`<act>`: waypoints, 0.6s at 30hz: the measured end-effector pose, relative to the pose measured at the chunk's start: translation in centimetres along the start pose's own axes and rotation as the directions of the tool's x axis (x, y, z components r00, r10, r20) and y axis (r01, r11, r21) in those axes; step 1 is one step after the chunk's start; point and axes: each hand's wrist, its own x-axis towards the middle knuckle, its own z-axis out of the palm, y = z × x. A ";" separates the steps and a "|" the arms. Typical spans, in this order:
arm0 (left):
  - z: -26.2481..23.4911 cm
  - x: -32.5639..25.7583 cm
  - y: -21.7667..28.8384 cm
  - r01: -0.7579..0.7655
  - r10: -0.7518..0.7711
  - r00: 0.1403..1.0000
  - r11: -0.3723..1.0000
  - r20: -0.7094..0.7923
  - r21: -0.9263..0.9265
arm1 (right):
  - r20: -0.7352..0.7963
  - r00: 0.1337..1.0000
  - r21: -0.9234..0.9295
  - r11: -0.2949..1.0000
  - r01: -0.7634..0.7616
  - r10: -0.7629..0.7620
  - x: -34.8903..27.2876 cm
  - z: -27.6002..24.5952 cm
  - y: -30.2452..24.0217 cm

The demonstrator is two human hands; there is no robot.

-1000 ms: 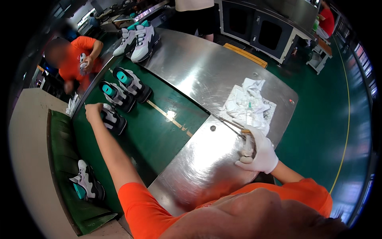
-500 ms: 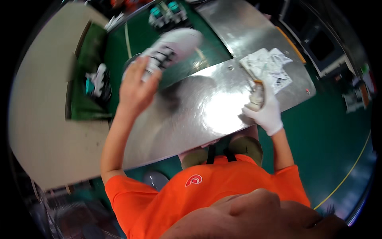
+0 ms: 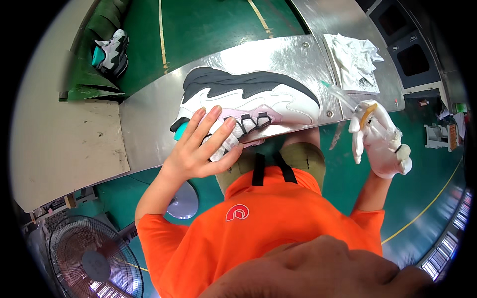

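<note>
Far left: I have one beige board (image 3: pixel 64 149), its outer edge lost in the lens's dark rim.
Fan: one, round and caged (image 3: pixel 95 263), its lowest part cut off.
Shoes: I count two; the farther shoe (image 3: pixel 115 54) lies against a green flap (image 3: pixel 94 87), partly in shadow.
Belt: one green belt (image 3: pixel 213 39), its far end out of my view, with two pale tape strips (image 3: pixel 162 39).
Disc: one grey disc (image 3: pixel 185 203), partly hidden behind the left arm.
Left hand: bare (image 3: pixel 196 154), fingers spread over the side, thumb by the laces, gripping the near shoe (image 3: pixel 253 99) and covering part of its laces and collar.
Near shoe: on its side at the near edge of the metal counter (image 3: pixel 144 124), toe right, sole away from the wearer.
Cloths: white cloths (image 3: pixel 355 57), crumpled together; I can't count them.
Right hand: gloved (image 3: pixel 382 144), fingers partly curled around one clear slender tool (image 3: pixel 343 95), green-tipped; an orange-yellow piece (image 3: pixel 367 115) there is hard to identify.
Far right: one pale stand (image 3: pixel 439 138), small and indistinct.
</note>
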 end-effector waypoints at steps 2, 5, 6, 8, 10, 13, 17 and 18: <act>0.0 0.2 0.0 0.006 -0.006 1.000 1.000 0.004 -0.026 | 0.116 0.990 0.062 0.995 -0.084 0.076 0.5 0.0 -0.1; -0.1 0.1 0.0 0.018 -0.017 1.000 0.999 0.018 -0.037 | 0.145 0.986 0.027 0.996 -0.082 0.077 1.3 0.6 0.2; -0.2 0.1 0.0 0.018 -0.018 1.000 1.000 0.021 -0.014 | 0.150 0.984 0.011 0.995 -0.097 0.094 1.6 0.6 0.2; -0.1 0.1 0.0 0.024 -0.024 0.999 1.000 0.026 0.009 | 0.159 0.979 0.005 0.992 -0.127 0.124 2.1 0.5 0.2; -0.1 0.1 0.1 0.030 -0.031 0.999 0.999 0.032 0.011 | 0.170 0.975 0.012 0.989 -0.149 0.145 2.6 0.5 0.3; 0.0 0.3 0.0 0.021 -0.021 0.999 1.000 0.026 -0.006 | 0.187 0.967 -0.019 0.985 -0.171 0.171 3.2 0.5 0.1; -0.1 0.6 -0.2 0.018 -0.016 0.998 1.000 0.061 -0.024 | 0.117 0.960 0.001 0.967 -0.255 0.253 3.3 0.0 -0.8; -0.2 0.6 -0.2 0.027 -0.025 0.997 0.999 0.068 -0.032 | 0.121 0.961 0.007 0.968 -0.250 0.248 3.3 -0.2 -0.8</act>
